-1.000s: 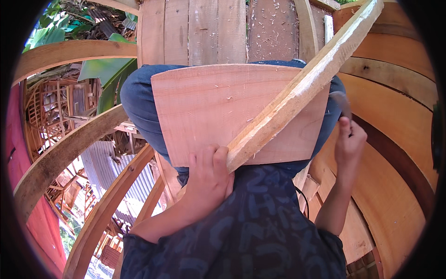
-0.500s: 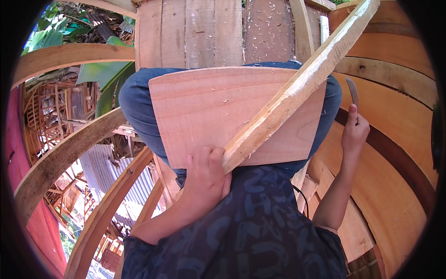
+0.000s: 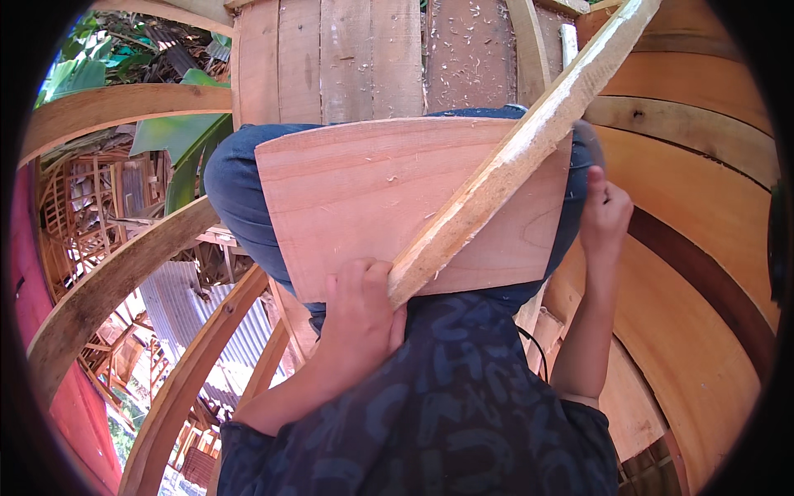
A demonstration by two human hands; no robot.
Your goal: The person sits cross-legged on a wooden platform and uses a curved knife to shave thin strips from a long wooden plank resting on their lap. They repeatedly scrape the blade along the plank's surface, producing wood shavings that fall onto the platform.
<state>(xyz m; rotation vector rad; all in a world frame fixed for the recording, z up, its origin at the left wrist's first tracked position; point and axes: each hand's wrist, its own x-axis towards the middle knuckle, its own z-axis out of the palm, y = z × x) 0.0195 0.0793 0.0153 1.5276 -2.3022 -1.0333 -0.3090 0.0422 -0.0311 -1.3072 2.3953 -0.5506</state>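
Observation:
A long wooden strip [image 3: 488,186], rough and whitish along one face, slants from my lap up to the far right. Its near end is in the grip of my left hand [image 3: 360,302], whose fingers are curled beside my stomach. Beneath the strip, a flat pinkish wooden board [image 3: 356,198] lies across my thighs. My right hand [image 3: 606,211] is closed round the handle of a knife [image 3: 589,142], thumb pointing up. Motion smears the blade, which shows faintly against my right knee, close to the strip's edge. Whether it touches the wood I cannot tell.
Wood shavings litter the planks [image 3: 471,62] beyond my knees. Curved timber ribs [image 3: 124,273] rise on the left, with corrugated metal sheets [image 3: 178,306] and green leaves [image 3: 178,136] outside them. Curved orange-brown planking [image 3: 662,174] walls the right side.
My right hand has swung inward to the left with the knife, bringing it nearer the strip. My left hand keeps its hold; the view has shifted slightly.

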